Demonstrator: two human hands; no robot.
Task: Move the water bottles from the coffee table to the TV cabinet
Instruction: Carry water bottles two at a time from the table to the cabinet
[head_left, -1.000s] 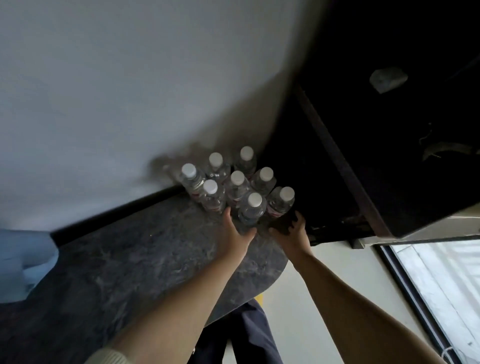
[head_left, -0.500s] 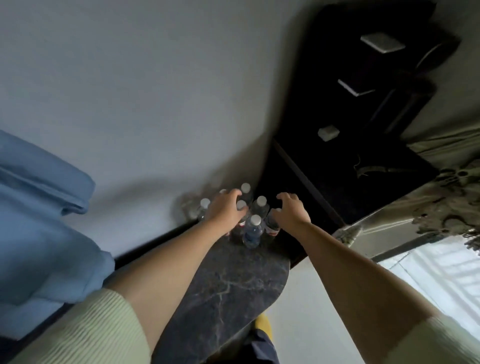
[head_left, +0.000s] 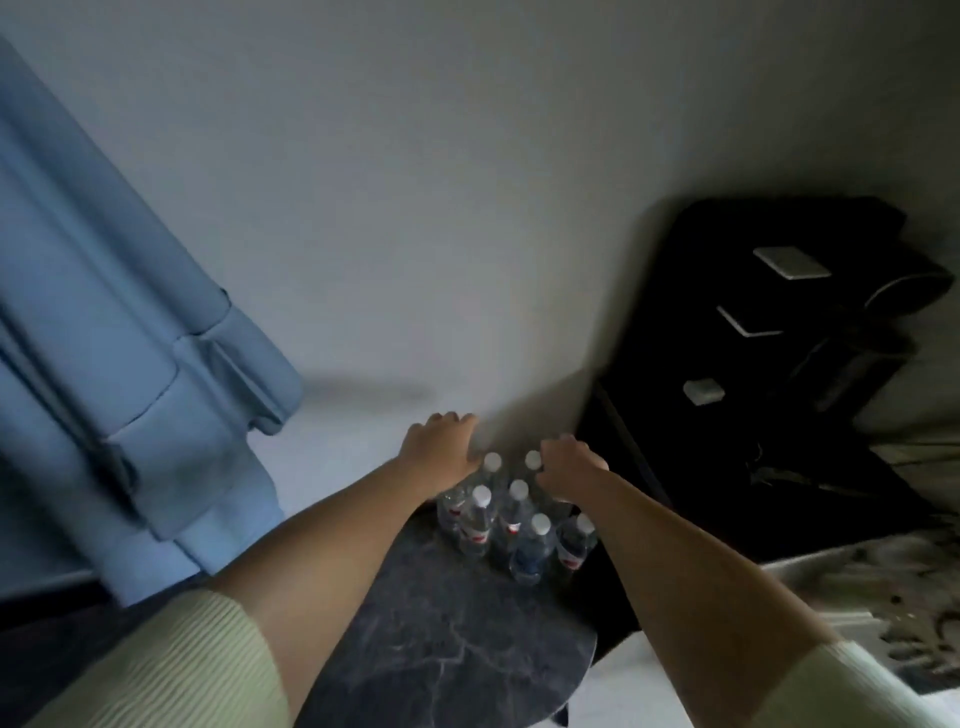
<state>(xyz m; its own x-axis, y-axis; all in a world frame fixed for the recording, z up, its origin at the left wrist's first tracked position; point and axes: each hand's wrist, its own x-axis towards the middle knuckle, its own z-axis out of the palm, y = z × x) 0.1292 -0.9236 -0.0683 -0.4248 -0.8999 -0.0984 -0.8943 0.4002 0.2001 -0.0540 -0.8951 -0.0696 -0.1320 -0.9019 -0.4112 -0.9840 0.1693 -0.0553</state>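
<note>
Above a blue curtain (head_left: 104, 322) at left, the left hand (head_left: 441, 441) is reaching over upright water bottles (head_left: 511, 519), caps pointing up, clustered on the dark marble surface (head_left: 441, 634); the right hand (head_left: 569, 470) is curling over them, grip unclear

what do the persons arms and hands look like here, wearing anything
Both forearms are bare, with pale cream ribbed knit sleeves pushed up toward the elbows: the left sleeve and the right sleeve. The left hand and the right hand are bare too; no gloves, rings, watch or bracelets show, though the frame is dim and soft.
</note>
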